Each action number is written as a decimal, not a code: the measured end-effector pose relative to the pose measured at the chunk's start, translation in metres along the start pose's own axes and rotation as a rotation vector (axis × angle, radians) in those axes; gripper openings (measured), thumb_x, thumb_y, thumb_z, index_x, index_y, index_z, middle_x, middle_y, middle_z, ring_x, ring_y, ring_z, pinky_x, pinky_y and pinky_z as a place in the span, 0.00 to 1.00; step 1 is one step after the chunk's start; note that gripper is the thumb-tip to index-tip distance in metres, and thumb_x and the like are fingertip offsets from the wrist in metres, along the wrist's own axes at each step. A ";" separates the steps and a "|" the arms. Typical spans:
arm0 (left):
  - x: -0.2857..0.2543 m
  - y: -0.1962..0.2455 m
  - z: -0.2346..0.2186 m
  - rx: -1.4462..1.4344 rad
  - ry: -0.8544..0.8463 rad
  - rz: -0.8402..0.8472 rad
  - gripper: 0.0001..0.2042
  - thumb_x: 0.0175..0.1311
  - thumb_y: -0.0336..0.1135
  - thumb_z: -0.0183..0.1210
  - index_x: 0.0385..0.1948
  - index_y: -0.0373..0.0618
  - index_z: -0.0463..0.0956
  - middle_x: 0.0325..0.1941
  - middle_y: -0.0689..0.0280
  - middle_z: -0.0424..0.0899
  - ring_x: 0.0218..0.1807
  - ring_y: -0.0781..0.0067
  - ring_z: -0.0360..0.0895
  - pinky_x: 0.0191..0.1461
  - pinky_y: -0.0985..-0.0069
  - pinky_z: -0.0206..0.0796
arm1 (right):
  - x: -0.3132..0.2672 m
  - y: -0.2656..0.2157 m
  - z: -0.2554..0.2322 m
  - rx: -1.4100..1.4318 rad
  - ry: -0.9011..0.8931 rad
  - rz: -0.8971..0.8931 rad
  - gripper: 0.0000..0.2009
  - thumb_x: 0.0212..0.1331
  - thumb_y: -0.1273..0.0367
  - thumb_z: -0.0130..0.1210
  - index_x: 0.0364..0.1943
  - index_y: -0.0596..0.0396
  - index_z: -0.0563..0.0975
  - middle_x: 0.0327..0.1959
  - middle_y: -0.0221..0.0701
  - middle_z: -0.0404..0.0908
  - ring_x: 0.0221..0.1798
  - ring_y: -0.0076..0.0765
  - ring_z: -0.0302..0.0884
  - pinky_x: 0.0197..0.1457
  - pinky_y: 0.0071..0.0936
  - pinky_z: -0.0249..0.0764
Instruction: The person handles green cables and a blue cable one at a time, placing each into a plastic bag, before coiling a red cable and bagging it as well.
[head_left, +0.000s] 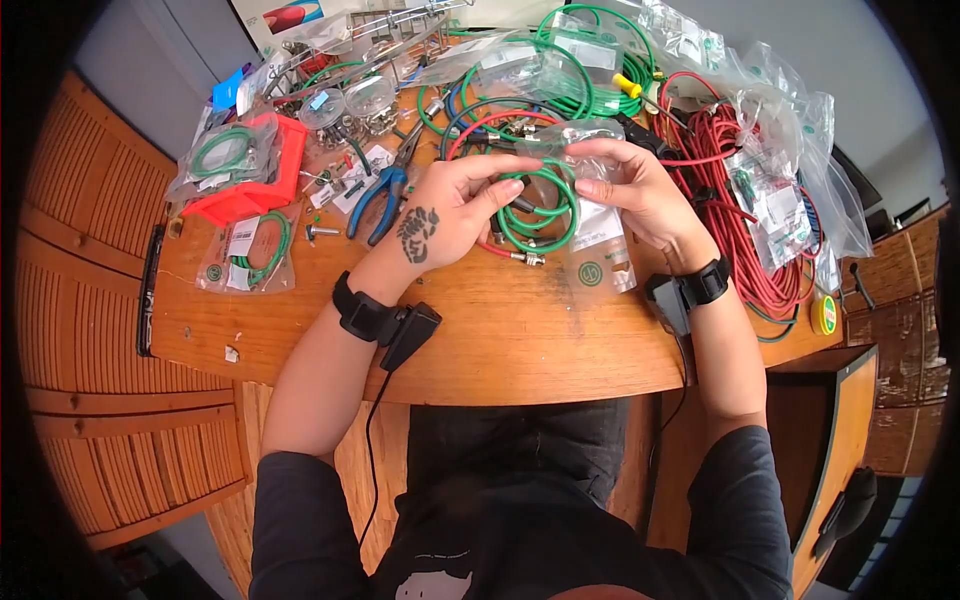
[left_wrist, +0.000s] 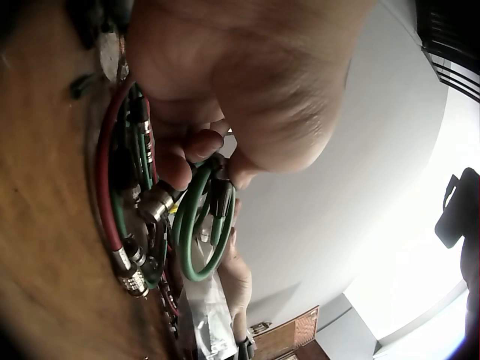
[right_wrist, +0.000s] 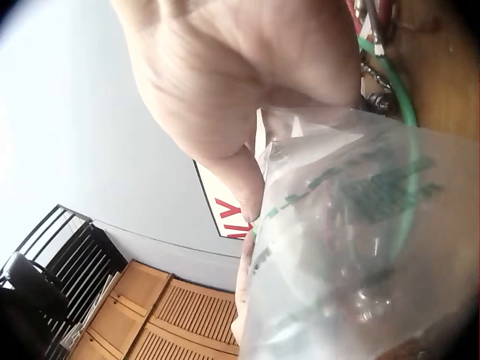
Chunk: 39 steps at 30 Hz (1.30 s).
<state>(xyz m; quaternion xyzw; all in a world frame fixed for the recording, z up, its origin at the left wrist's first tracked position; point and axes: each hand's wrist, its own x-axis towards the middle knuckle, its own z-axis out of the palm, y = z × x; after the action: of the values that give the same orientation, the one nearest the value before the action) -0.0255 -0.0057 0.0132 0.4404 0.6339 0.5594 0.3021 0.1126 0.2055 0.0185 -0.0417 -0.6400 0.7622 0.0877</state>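
Note:
A coiled green cable [head_left: 541, 243] is held up between the two hands above the table. The left hand [head_left: 452, 209] pinches its left side; in the left wrist view the fingers [left_wrist: 178, 169] and thumb grip it near a black connector [left_wrist: 220, 196]. At the coil's right, the right hand [head_left: 645, 200] pinches a clear plastic bag [head_left: 600, 265] between thumb and fingers. That bag [right_wrist: 337, 247] covers much of the right wrist view, with the green cable blurred behind it. Whether the right fingers also touch the cable is hidden.
Blue-handled pliers [head_left: 378, 205] lie left of the left hand, near a red bin [head_left: 290, 165] and a bagged green cable [head_left: 266, 250]. A red cable pile [head_left: 715, 150] fills the right side. More green cables [head_left: 575, 95] and bags lie at the back.

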 end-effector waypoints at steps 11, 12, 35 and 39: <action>0.004 -0.008 0.004 -0.159 0.019 0.038 0.16 0.70 0.31 0.55 0.57 0.39 0.74 0.43 0.65 0.83 0.25 0.86 0.70 0.26 0.86 0.64 | -0.001 -0.008 0.004 -0.420 -0.090 -0.085 0.23 0.52 0.72 0.69 0.54 0.56 0.79 0.53 0.30 0.79 0.55 0.26 0.74 0.61 0.26 0.71; 0.004 -0.006 0.004 -0.162 0.013 0.036 0.16 0.70 0.31 0.56 0.57 0.38 0.73 0.44 0.65 0.83 0.25 0.86 0.70 0.26 0.86 0.64 | -0.002 -0.008 0.003 -0.419 -0.089 -0.085 0.23 0.52 0.72 0.69 0.54 0.56 0.79 0.53 0.30 0.79 0.55 0.26 0.74 0.61 0.26 0.71; 0.005 -0.009 0.005 -0.237 0.067 0.041 0.14 0.65 0.29 0.61 0.49 0.37 0.70 0.37 0.62 0.84 0.26 0.83 0.76 0.27 0.85 0.68 | -0.003 -0.005 0.026 -0.324 -0.063 -0.229 0.34 0.47 0.79 0.69 0.63 0.57 0.70 0.63 0.34 0.73 0.65 0.30 0.69 0.69 0.29 0.65; 0.006 -0.006 0.008 -0.264 0.197 0.093 0.14 0.65 0.29 0.62 0.48 0.36 0.71 0.38 0.60 0.84 0.26 0.82 0.77 0.26 0.85 0.69 | -0.003 -0.003 0.028 -0.464 -0.062 -0.266 0.35 0.48 0.77 0.69 0.65 0.56 0.69 0.66 0.34 0.71 0.68 0.33 0.66 0.72 0.30 0.61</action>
<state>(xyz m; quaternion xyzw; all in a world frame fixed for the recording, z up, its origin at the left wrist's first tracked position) -0.0228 0.0036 0.0061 0.3688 0.5605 0.6915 0.2676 0.1111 0.1779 0.0258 0.0474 -0.7998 0.5779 0.1554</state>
